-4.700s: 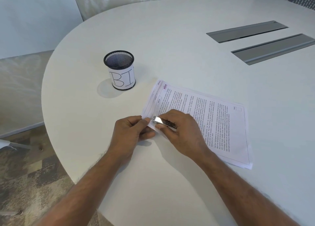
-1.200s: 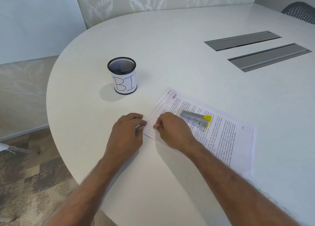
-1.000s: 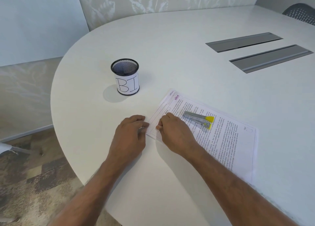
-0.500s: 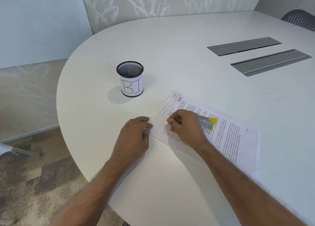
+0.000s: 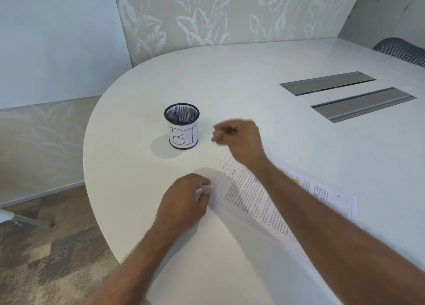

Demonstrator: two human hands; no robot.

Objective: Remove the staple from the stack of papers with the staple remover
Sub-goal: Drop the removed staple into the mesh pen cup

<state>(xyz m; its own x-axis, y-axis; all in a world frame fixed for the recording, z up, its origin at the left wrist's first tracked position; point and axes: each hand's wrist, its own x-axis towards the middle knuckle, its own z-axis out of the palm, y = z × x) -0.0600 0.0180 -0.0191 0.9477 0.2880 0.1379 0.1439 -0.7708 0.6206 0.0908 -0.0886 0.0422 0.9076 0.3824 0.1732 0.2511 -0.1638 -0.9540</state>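
Note:
The stack of papers lies on the white table, printed side up. My left hand rests at its near-left corner, fingertips pressing the edge down. My right hand is blurred and raised above the table just right of the mesh cup, thumb and fingers pinched together; whether something tiny sits between them is too small to tell. Of the staple remover only a yellow tip shows on the paper, the rest hidden behind my right forearm.
The black mesh cup carries a white label reading "BI". Two grey cable hatches sit in the table at the back right. A mesh chair back stands at the far right edge. The table's rounded edge curves past my left arm.
The staple remover was put down on the paper. My right hand has since lifted off the paper's corner and moved up and away toward the cup, pinched. The left hand stays on the corner.

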